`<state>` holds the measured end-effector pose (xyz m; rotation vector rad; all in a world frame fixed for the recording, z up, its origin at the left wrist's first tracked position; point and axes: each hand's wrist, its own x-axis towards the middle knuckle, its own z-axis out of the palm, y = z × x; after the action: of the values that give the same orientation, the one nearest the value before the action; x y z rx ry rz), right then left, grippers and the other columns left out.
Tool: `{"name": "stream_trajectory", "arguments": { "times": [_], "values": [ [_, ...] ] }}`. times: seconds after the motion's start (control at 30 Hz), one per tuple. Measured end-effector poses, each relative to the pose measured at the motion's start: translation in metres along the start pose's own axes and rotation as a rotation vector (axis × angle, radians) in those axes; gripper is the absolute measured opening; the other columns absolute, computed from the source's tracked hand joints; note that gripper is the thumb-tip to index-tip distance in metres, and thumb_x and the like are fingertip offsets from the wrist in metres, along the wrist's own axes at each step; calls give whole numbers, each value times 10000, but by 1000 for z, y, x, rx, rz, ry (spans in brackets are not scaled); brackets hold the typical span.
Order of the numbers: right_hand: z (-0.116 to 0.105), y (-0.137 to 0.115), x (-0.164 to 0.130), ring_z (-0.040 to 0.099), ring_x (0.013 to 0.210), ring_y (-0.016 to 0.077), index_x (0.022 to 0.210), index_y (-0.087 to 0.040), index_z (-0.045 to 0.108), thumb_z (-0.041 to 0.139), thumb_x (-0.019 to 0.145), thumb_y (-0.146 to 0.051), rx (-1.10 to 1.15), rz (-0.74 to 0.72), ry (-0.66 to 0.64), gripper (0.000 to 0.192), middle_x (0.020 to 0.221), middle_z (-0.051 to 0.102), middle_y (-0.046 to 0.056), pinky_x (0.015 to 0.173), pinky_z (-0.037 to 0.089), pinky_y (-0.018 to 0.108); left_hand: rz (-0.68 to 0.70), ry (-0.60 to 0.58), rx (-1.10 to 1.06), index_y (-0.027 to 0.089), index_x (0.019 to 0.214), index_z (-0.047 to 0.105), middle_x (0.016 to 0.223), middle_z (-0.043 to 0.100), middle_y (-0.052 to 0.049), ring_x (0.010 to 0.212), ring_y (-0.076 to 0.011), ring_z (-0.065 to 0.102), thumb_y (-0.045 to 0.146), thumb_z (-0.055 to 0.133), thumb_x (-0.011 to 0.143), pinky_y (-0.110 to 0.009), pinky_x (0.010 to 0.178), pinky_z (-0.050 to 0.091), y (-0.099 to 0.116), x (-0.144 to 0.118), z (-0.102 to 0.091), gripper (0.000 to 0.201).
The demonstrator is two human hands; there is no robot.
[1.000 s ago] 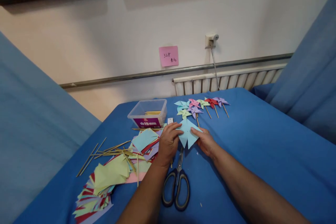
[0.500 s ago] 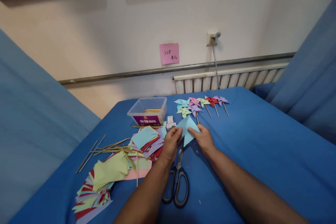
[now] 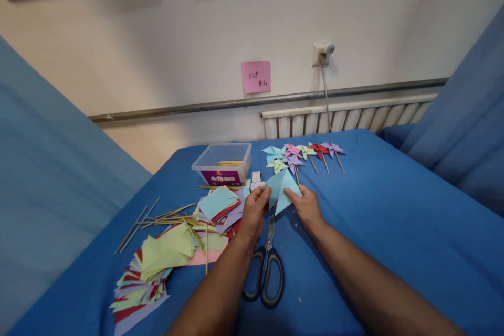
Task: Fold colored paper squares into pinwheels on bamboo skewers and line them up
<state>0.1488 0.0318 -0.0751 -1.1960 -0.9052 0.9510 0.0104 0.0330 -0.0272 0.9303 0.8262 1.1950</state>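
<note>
Between my hands is a light blue paper square [image 3: 280, 185] with slits cut in it, held up off the table. My left hand [image 3: 255, 210] pinches its left side between thumb and fingers. On its right side, my right hand [image 3: 307, 206] grips the paper with the thumb on top. Just below the paper lie black-handled scissors [image 3: 268, 262], blades pointing away from me and the tips close under the paper. Beyond my hands, several finished paper pinwheels [image 3: 293, 161] on sticks rest on the blue cloth.
A clear plastic box [image 3: 221, 172] holding sticks stands at the back, beside small white boxes [image 3: 256, 181]. Stacks of coloured paper [image 3: 167, 252] and loose wooden sticks [image 3: 165, 219] spread over the left side of the blue-covered table [image 3: 378, 231]. Behind are a radiator [image 3: 307, 125] and a wall.
Both hands keep hold of the light blue paper, with barely any change in their grip. The whole view has shifted slightly; the scissors and other things lie as before.
</note>
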Motion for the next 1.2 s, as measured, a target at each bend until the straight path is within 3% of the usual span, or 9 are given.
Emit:
{"name": "stream_trajectory", "arguments": {
  "times": [0.2, 0.37, 0.53, 0.83, 0.93, 1.03, 1.1, 1.2],
  "values": [
    [1, -1, -1, 484, 547, 137, 773, -136, 706, 718, 678, -509, -6, -6, -7, 385, 608, 605, -2, 529, 396, 257, 0, 18, 63, 142, 972, 699, 830, 727, -72, 697, -176, 654, 393, 810, 643, -293, 701, 501, -2, 3, -1, 428],
    [2, -1, -2, 457, 524, 127, 715, -138, 686, 708, 681, -508, -7, 16, -64, 372, 572, 570, -12, 503, 368, 250, 0, 172, 190, 130, 844, 725, 749, 728, -62, 632, -174, 635, 379, 829, 580, -289, 628, 501, -9, 9, -7, 377],
    [2, -5, -4, 455, 517, 122, 641, -162, 618, 719, 669, -504, -20, 10, -75, 357, 551, 547, -25, 494, 365, 245, 23, 245, 221, 124, 769, 702, 704, 710, -46, 571, -148, 598, 362, 850, 538, -265, 573, 474, -12, 14, -12, 363],
    [4, -5, -7, 476, 490, 133, 625, -180, 590, 696, 689, -526, -23, 47, -164, 367, 518, 536, -23, 484, 373, 258, -32, 179, 67, 102, 888, 711, 787, 732, -87, 619, -173, 641, 353, 850, 567, -292, 620, 508, -9, 8, -6, 430],
    [3, -5, -10, 542, 591, 157, 818, -187, 619, 662, 750, -460, -46, -55, -102, 285, 679, 612, 9, 566, 445, 277, -24, 192, -12, 106, 922, 708, 840, 744, -102, 670, -201, 672, 309, 846, 571, -323, 683, 530, -8, 8, -6, 429],
    [-2, -10, -14, 603, 911, 214, 1143, -224, 565, 616, 788, -301, -137, -307, -70, 366, 1099, 626, 88, 784, 496, 343, -31, 224, -104, 108, 970, 696, 876, 748, -113, 740, -238, 696, 265, 834, 575, -359, 744, 540, -6, 10, -7, 447],
    [-4, -14, -17, 523, 1159, 256, 1178, -245, 572, 592, 766, -196, -284, -499, -161, 415, 1316, 510, 103, 956, 440, 411, -39, 230, -133, 98, 990, 689, 866, 748, -121, 767, -257, 700, 257, 822, 585, -376, 759, 541, -3, 11, -7, 456],
    [-4, -19, -22, 393, 1312, 292, 1100, -257, 636, 597, 732, -132, -487, -670, -273, 390, 1432, 389, 80, 1074, 331, 481, -19, 213, -144, 87, 995, 686, 880, 747, -126, 792, -261, 698, 262, 814, 598, -375, 777, 535, 0, 10, -7, 453]
  ]
}}
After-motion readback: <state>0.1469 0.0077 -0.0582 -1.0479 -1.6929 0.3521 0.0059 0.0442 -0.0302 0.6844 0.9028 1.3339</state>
